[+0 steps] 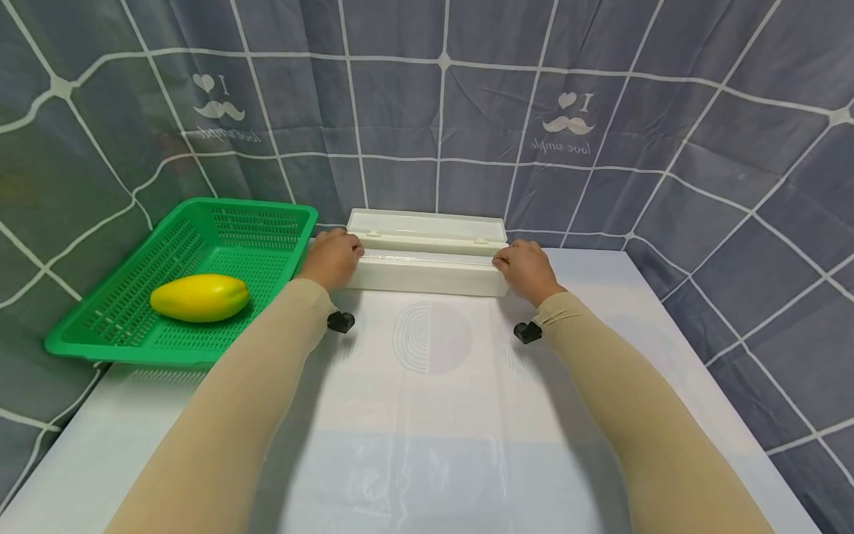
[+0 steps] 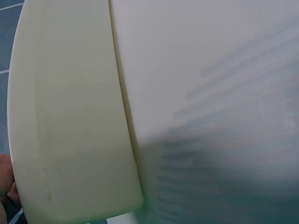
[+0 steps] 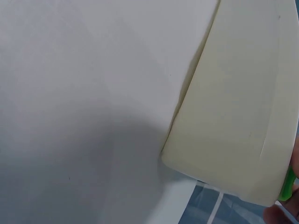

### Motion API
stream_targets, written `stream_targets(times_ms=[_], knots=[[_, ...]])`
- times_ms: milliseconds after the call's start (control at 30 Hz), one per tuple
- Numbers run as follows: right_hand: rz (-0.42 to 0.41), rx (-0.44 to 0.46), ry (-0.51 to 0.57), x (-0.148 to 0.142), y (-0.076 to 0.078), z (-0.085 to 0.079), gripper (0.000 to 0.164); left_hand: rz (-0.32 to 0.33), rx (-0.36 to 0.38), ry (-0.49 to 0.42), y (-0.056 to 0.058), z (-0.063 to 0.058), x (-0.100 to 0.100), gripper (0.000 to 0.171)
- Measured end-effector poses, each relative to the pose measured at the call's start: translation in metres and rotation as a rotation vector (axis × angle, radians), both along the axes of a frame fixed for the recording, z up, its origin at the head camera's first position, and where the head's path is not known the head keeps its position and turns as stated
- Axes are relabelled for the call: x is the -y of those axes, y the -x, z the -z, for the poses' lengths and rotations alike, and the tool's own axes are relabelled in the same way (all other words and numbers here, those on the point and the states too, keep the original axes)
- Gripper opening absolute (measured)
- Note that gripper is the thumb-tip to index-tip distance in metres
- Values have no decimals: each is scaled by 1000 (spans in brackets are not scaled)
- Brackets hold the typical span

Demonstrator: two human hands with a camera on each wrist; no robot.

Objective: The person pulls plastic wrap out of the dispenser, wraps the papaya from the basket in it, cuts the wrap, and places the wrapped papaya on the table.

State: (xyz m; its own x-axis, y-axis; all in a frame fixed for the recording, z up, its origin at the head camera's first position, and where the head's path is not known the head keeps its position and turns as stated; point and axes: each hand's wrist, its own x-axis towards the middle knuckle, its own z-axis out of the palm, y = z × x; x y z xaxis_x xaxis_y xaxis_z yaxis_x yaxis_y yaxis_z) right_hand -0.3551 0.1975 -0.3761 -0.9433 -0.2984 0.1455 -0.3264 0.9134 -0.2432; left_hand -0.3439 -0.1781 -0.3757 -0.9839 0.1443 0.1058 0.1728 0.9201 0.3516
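A long white cling film dispenser box (image 1: 427, 276) lies crosswise at the back of the table, its lid (image 1: 427, 222) raised on the far side. Shiny clear film shows along the opening. My left hand (image 1: 331, 259) holds the box's left end, fingers curled over the top edge. At the opposite end, my right hand (image 1: 523, 268) grips with bent fingers in the same way. Up close, the box's smooth front (image 2: 79, 112) fills much of the left wrist view. A small green piece (image 3: 288, 184) shows between the right fingers (image 3: 275, 214); its kind is unclear.
To the left, a green plastic basket (image 1: 267, 256) holds a yellow papaya-like fruit (image 1: 200, 298). The table (image 1: 427, 475) has a pale patterned cover. A grey curtain (image 1: 394, 111) with white lines hangs close behind the box and along both sides.
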Motion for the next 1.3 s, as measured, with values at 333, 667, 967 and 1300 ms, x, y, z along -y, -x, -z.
stream_targets(times_ms=[333,667,967,1300], knots=[[5,-13,25,3,-1,2,28,-11,41,15,1,-4,0,31],[18,-26,15,5,3,5,29,-23,45,15,0,-6,-1,30],[13,-84,39,5,5,6,28,-35,1,-19,3,-5,-2,27],[17,-92,16,4,6,0,31,-23,81,-169,4,-10,0,26]])
